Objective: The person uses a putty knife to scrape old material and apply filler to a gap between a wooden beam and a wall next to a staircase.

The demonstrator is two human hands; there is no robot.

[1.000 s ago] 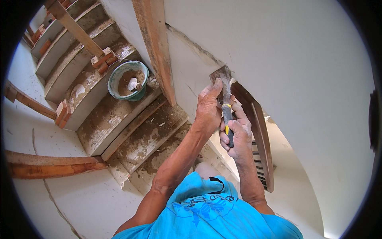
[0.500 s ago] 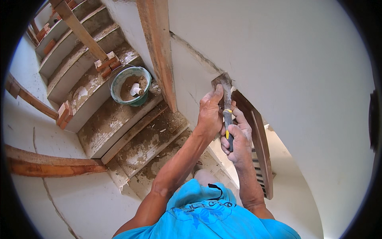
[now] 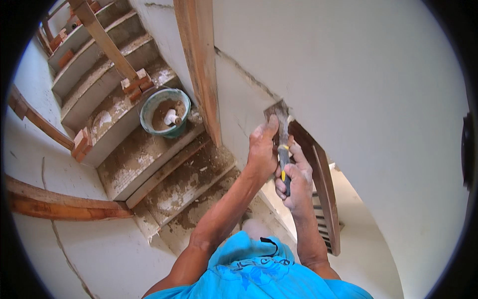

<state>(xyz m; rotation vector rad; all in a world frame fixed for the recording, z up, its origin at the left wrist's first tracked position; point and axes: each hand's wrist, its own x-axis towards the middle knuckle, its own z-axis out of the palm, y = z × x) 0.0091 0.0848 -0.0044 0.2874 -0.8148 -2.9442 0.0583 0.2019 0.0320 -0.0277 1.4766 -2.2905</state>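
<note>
I grip a scraper (image 3: 281,127) with a dusty metal blade and grey-yellow handle at the crack (image 3: 246,74) in the white wall (image 3: 348,79). My left hand (image 3: 261,147) is closed at the blade, its thumb pressed on the metal. My right hand (image 3: 296,182) is wrapped round the handle, lower down. The blade lies at the crack's lower end, beside the upper tip of a dark wooden railing (image 3: 323,199).
Curved, plaster-stained steps (image 3: 139,149) climb to the upper left. A green bucket (image 3: 177,129) of mortar with a white tool stands on one. Timber posts (image 3: 199,65), stacked bricks (image 3: 82,144) and a curved wooden band (image 3: 74,209) surround the stairs. An opening lies below the railing.
The whole view has shifted, so the scene sits somewhat lower in the picture. My hands keep their grip on the scraper at the same part of the crack.
</note>
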